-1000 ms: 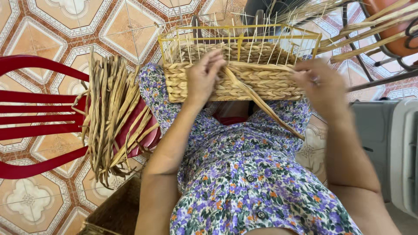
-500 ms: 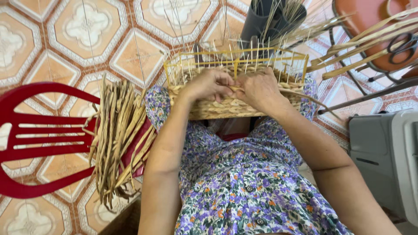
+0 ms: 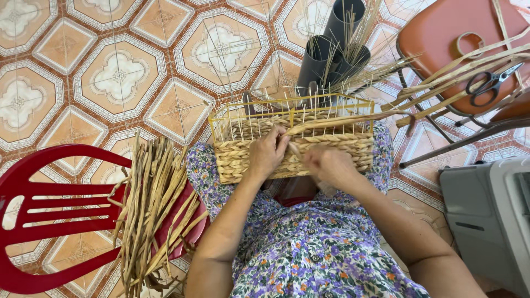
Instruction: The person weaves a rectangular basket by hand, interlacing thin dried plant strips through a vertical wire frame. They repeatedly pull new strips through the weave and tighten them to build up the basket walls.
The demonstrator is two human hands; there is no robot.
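A half-woven straw basket (image 3: 243,160) on a yellow wire frame rests on my knees, over my flowered dress. My left hand (image 3: 269,153) grips the woven front wall at its upper edge, fingers curled on a flat straw strand (image 3: 342,118) that runs off to the right along the rim. My right hand (image 3: 329,165) is closed against the front wall just right of the left hand, pinching the same weave.
A bundle of dried straw strands (image 3: 154,204) lies on a red plastic chair (image 3: 49,215) at my left. Grey tubes with thin reeds (image 3: 331,49) stand behind the basket. An orange stool (image 3: 458,38) holds scissors (image 3: 488,83) and more strands; a grey box (image 3: 486,209) sits right.
My right hand came in from the right edge of the basket to its front middle beside the left hand. The view has tilted, showing more floor and the tubes.
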